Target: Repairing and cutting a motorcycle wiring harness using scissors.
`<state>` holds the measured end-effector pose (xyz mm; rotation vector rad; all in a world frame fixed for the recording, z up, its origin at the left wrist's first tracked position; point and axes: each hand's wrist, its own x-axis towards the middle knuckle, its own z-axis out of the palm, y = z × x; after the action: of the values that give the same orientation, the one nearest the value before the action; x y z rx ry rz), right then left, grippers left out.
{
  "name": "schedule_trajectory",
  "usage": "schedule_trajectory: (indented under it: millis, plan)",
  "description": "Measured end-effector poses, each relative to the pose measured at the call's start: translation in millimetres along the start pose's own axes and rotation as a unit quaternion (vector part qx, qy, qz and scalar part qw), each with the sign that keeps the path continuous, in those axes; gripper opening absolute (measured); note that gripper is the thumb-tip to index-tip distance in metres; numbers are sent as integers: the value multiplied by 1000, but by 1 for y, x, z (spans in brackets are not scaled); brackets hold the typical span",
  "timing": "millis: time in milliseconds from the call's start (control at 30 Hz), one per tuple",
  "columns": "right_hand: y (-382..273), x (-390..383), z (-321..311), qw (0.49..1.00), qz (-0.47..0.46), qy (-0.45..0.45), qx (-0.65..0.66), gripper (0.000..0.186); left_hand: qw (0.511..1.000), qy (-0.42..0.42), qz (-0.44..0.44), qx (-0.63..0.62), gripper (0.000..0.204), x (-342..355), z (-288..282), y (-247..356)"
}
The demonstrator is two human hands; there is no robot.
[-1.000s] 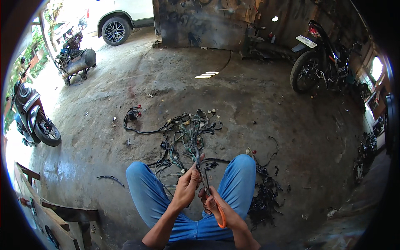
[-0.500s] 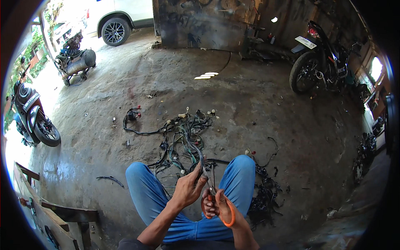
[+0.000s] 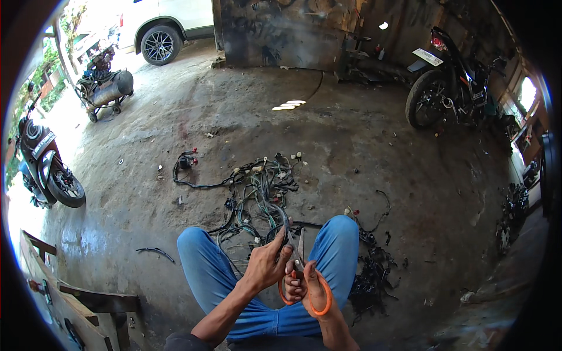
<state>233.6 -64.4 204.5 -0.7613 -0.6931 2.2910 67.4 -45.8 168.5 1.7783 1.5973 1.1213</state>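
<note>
Wiring harness (image 3: 257, 187) is spread on the concrete floor (image 3: 363, 140) just short of twelve o'clock from the hands, and its near end is raised between the knees of the blue jeans (image 3: 202, 257) as a dark bundle. That bundle is grasped in the grip of the left hand (image 3: 266, 266), with the index finger laid along it. Scissors (image 3: 300, 263) with orange handles are grasped in the grip of the right hand (image 3: 313, 286); their blades are spread apart and pointed toward twelve o'clock, near the bundle. Whether any wire is touched by a blade cannot be told. A heap of black scraps (image 3: 374, 272) is seen at three o'clock, beside the right knee, and a short black strip (image 3: 155, 253) at nine o'clock.
</note>
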Motion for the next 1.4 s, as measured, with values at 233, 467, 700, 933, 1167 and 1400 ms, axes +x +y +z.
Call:
schedule_trajectory:
  millis: [233,467,700,933,1167,1400]
  plan:
    - [2,2,-8,993,-58,-39,-93,63,983,-10,-40,-176,57,15,-21,19]
    - [6,0,-15,995,-40,-82,-41,75,930,-212,-79,-289,56,41,-51,10]
    - [12,-1,-25,994,-14,-105,1,79,851,-230,-132,-452,55,42,-33,10]
    - [9,-6,-39,993,1,-118,16,75,860,-288,-156,-392,65,36,-36,15]
    - [4,-12,-25,992,-40,-26,-120,68,949,-230,-46,-213,71,30,-27,2]
    - [13,-13,-22,983,-65,32,-167,62,960,-173,-108,-192,61,22,-20,14]
